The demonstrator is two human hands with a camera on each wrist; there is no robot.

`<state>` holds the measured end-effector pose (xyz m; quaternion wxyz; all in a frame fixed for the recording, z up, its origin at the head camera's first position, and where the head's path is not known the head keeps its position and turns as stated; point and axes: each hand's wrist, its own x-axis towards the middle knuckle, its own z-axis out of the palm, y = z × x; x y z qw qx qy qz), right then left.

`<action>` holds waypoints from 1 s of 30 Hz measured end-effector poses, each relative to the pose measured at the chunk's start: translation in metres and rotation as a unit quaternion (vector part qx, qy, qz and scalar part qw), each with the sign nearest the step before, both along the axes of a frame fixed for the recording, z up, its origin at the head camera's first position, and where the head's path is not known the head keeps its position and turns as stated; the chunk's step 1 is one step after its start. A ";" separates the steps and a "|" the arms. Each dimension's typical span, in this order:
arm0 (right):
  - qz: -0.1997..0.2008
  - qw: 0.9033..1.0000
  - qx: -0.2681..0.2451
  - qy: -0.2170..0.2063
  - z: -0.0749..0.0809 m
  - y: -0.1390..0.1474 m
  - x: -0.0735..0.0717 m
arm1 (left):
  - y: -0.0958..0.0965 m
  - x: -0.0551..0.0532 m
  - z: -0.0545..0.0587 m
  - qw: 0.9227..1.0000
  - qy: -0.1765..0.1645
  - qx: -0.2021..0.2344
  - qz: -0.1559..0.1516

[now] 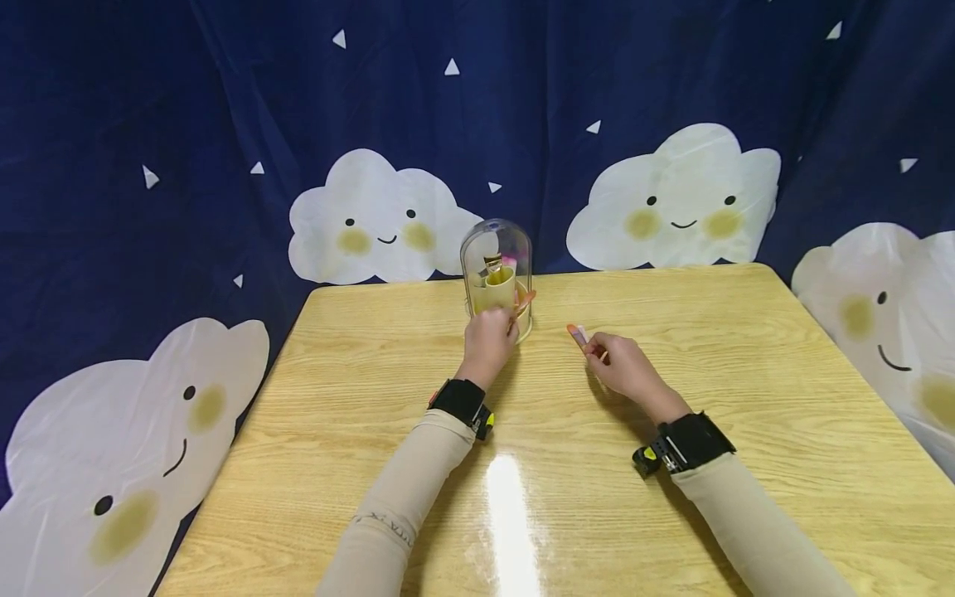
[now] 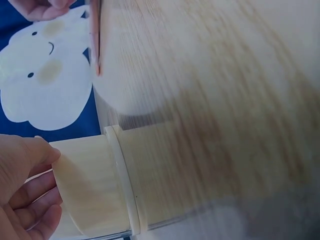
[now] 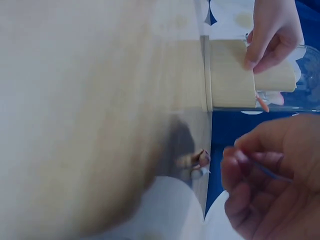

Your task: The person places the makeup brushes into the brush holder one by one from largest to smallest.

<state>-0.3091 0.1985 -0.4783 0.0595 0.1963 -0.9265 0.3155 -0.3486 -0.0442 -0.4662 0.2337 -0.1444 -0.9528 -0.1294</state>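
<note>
A cream brush holder (image 1: 501,282) with cup-like compartments stands near the table's back edge, under a clear dome (image 1: 515,232). My left hand (image 1: 488,338) is at its front; thumb and fingers grip the rim of the front cup (image 2: 90,185). An orange-tipped stick (image 1: 526,300) leans out of the holder to the right. To the right of it, my right hand (image 1: 622,362) pinches slim makeup brushes, whose orange tip (image 1: 573,329) and pale tip (image 1: 584,333) point toward the holder. In the right wrist view the brush tips (image 3: 199,162) are blurred, and a thin handle (image 3: 270,172) crosses the palm.
The light wood table (image 1: 373,365) has a bright glare streak in front of the hands. Behind it hangs a dark blue curtain (image 1: 418,99) with smiling clouds and small white triangles. Inside the dome, gold and pink items (image 1: 494,264) show above the cups.
</note>
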 end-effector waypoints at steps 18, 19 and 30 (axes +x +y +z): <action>-0.067 0.983 0.145 -0.086 -0.001 -0.012 -0.043 | -0.008 0.027 0.003 0.998 -0.022 0.061 -0.022; -0.068 0.983 0.146 -0.086 -0.001 -0.012 -0.043 | -0.007 0.029 0.002 0.997 -0.027 0.066 -0.025; -0.031 0.999 0.016 -0.018 0.001 -0.029 -0.031 | 0.000 0.034 -0.007 0.961 -0.108 0.237 -0.093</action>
